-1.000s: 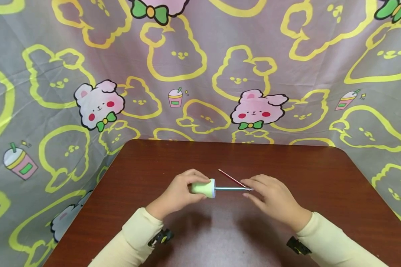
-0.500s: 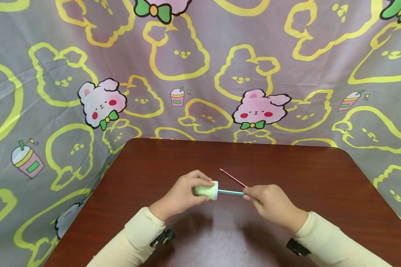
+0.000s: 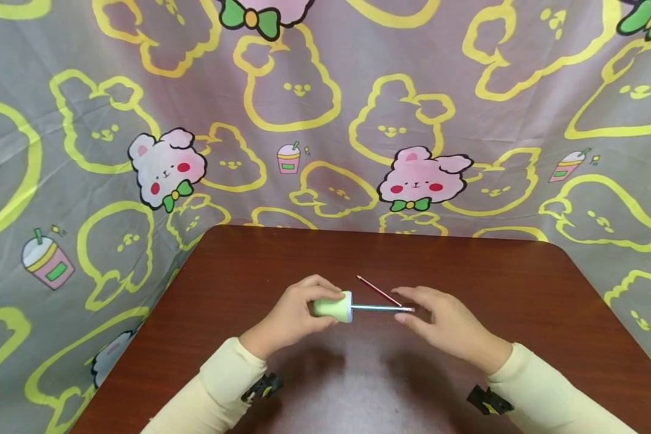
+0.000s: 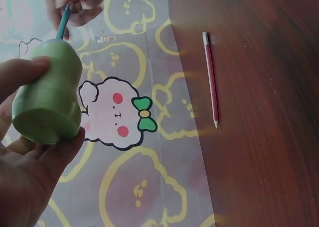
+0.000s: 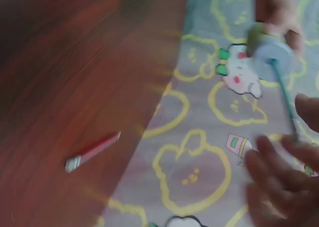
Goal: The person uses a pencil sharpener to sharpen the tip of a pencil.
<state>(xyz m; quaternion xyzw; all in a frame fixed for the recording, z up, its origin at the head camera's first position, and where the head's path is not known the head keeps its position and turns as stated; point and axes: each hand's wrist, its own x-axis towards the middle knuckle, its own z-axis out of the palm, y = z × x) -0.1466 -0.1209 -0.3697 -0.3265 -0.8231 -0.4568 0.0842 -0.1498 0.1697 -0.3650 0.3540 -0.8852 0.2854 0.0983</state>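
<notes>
In the head view my left hand (image 3: 287, 316) grips a light green, rounded pencil sharpener (image 3: 331, 307) with a pale blue end, lying sideways above the table. A teal pencil (image 3: 377, 308) sticks out of that end toward the right, its tip hidden inside. My right hand (image 3: 447, 316) is at the pencil's far end, thumb and fingers spread apart on either side of it. The right wrist view shows these fingers (image 5: 266, 167) blurred, with the pencil between them and the thumb. From the left wrist view, the sharpener's green base (image 4: 47, 117) faces the camera.
A red pencil (image 4: 212, 82) with a white end lies on the brown wooden table (image 3: 282, 259), beyond the hands. Behind the table hangs a grey curtain (image 3: 325, 144) with yellow outlines and rabbit faces.
Half a second ago my right hand pinched the teal pencil's end; now its fingers have come apart, much as a second ago. The left hand keeps its grip on the sharpener, nearly still.
</notes>
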